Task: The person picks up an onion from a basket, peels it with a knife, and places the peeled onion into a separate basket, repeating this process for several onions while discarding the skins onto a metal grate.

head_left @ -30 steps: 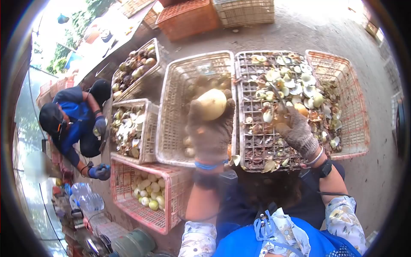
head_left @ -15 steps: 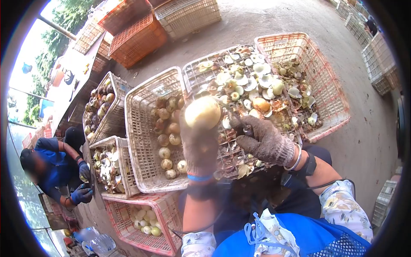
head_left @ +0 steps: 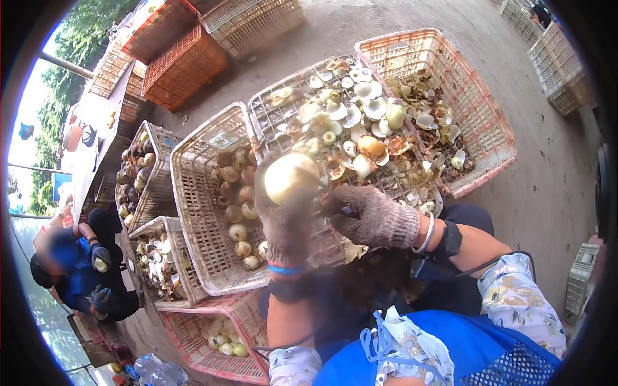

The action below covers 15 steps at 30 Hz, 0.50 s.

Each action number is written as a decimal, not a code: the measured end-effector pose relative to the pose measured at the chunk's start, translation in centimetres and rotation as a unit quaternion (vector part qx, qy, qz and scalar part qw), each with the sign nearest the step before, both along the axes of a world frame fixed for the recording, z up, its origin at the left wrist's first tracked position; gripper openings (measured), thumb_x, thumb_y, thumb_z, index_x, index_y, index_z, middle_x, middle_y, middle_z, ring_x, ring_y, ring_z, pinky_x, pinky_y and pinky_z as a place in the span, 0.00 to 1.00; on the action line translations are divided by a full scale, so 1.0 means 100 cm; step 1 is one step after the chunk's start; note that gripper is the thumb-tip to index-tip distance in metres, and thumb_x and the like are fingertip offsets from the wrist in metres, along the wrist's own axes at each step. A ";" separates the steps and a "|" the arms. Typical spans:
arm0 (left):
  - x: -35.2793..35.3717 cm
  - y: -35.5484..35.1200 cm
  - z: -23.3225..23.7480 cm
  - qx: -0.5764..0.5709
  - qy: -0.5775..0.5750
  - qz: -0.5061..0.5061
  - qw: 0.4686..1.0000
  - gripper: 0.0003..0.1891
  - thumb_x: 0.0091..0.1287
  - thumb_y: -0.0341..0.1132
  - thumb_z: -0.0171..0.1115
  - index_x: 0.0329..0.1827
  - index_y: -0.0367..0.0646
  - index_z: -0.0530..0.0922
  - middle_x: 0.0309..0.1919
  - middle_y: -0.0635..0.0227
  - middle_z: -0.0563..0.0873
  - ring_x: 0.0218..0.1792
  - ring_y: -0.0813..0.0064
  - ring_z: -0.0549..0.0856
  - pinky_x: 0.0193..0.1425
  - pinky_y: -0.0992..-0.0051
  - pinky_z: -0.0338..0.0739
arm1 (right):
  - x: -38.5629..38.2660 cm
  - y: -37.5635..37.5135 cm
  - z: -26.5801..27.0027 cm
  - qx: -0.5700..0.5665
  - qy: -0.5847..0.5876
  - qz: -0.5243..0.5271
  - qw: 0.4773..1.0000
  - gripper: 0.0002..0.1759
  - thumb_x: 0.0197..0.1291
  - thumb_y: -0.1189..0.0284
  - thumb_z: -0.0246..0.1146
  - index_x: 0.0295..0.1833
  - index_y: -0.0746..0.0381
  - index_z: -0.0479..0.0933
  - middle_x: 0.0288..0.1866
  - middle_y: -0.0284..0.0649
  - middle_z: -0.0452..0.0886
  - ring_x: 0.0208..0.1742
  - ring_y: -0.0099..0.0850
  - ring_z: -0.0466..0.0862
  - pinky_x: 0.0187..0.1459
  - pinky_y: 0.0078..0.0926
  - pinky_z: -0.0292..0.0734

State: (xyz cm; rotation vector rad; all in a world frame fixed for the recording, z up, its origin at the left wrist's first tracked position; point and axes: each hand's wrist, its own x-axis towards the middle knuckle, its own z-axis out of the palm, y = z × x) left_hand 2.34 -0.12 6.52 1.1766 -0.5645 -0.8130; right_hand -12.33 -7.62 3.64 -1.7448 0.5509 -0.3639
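Note:
In a brown knit glove, my left hand [head_left: 283,222] is closed round a large pale onion [head_left: 291,179], held up over the crates. My right hand [head_left: 376,217], gloved too, is closed on a small dark tool beside the onion; its blade is blurred. Beneath both hands lies an upturned crate [head_left: 273,103] strewn with onion skins and cut pieces [head_left: 353,116]. A peeled orange-brown onion [head_left: 371,147] rests among them. To the left, a crate [head_left: 209,254] holds several unpeeled onions [head_left: 242,249].
A red-and-white crate [head_left: 479,103] holds scraps at the right. Pale onions [head_left: 225,338] fill a lower crate [head_left: 187,334]. A co-worker [head_left: 77,264] sits at the left near a scrap crate [head_left: 187,270]. Orange crates [head_left: 183,71] stand at the back left.
The view has shifted, so the crates appear further left and higher. My hands still hold the onion and tool close together. The co-worker's hands have moved apart.

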 end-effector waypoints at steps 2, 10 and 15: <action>0.005 0.001 -0.036 -0.035 -0.070 -0.069 0.995 0.34 0.63 0.41 0.65 0.71 0.38 0.65 0.59 0.51 0.79 0.63 0.56 0.79 0.65 0.59 0.76 | 0.008 0.006 -0.017 -0.042 -0.016 -0.031 0.999 0.15 0.60 0.68 0.64 0.51 0.61 0.78 0.39 0.53 0.84 0.44 0.53 0.84 0.45 0.44 0.81; -0.002 0.007 -0.044 -0.036 0.141 -0.057 0.988 0.37 0.62 0.50 0.66 0.69 0.35 0.68 0.59 0.50 0.79 0.58 0.53 0.81 0.63 0.58 0.77 | 0.040 0.009 -0.073 -0.197 -0.068 -0.010 0.978 0.16 0.63 0.71 0.63 0.57 0.57 0.77 0.47 0.50 0.85 0.51 0.50 0.84 0.48 0.41 0.82; 0.009 0.008 -0.027 0.027 -0.057 -0.082 0.995 0.40 0.56 0.46 0.71 0.71 0.41 0.66 0.61 0.51 0.78 0.61 0.56 0.80 0.70 0.57 0.71 | 0.032 0.001 -0.062 -0.087 -0.068 0.054 0.992 0.22 0.60 0.62 0.69 0.59 0.54 0.77 0.49 0.50 0.84 0.50 0.50 0.85 0.49 0.40 0.82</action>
